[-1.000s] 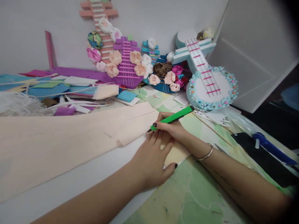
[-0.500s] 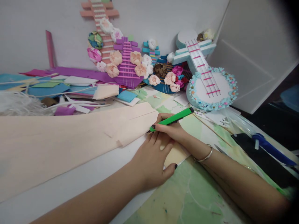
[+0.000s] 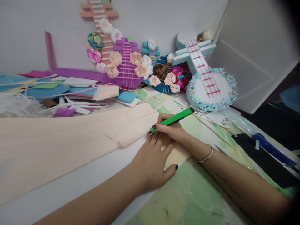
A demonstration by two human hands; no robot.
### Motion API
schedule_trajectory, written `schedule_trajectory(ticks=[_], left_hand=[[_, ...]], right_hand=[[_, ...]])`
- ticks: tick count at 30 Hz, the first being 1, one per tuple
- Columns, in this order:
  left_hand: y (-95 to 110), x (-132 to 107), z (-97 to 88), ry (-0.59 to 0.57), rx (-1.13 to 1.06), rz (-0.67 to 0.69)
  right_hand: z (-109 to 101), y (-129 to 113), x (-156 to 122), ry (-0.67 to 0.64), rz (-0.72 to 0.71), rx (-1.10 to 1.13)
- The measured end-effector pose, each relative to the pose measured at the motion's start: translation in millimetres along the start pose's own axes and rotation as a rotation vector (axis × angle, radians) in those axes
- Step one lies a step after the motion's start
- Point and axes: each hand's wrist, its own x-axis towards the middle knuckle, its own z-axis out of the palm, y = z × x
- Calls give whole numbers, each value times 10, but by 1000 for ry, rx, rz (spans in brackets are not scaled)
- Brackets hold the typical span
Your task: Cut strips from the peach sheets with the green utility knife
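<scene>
My right hand [image 3: 170,126] is closed around a green utility knife [image 3: 174,118] with a black end and a black slider. Its dark tip points down at the lower edge of a long peach paper sheet [image 3: 77,140], just beyond the fingertips of my left hand. Flat on the work surface, my left hand [image 3: 152,161] has its thumb spread and presses on a white sheet [image 3: 93,187] and a pale yellow piece [image 3: 179,153]. My right hand partly hides its fingertips. A thin slit and a small torn flap show in the peach paper.
Behind stand decorated model instruments, among them a purple one [image 3: 127,62] and a light blue round one [image 3: 208,84]. Coloured foam sheets [image 3: 49,90] and white string [image 3: 16,104] lie at left. A black strip [image 3: 262,159] and blue-handled tool [image 3: 274,150] lie at right.
Almost nothing differs. The view has shifted very slightly, while both hands and the utility knife keep nearly the same place on the paper.
</scene>
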Motion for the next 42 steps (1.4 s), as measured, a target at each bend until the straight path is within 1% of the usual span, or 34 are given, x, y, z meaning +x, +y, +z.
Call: schedule_trajectory(ticks=[5,9,14,19,24,27,30,35,42], left_hand=[[-9,-6,16,25,3,12],[-10,-1,21,16,-1,10],[-8,-2,17,8,-3,6],[-13,-1,19,9,-5,6],[-13,-3,27,10,0,3],[-19,-7,32,15,-3,12],[-22,-7,36,6,-6,10],[-9,-1,20,-22,-9,-8],[-8,-2,14,-23,-19,-26]], right_hand=[[1,-1,-1,18,15,11],[-1,9,-5,43,36,33],[5,3,0,19,30,34],[-1,9,4,70,32,17],[-10,14,6,35,39,23],[-9,7,5,65,45,23],[-4,1,7,93,55,20],[2,-6,13,88,53,15],[-15,9,12,91,51,18]])
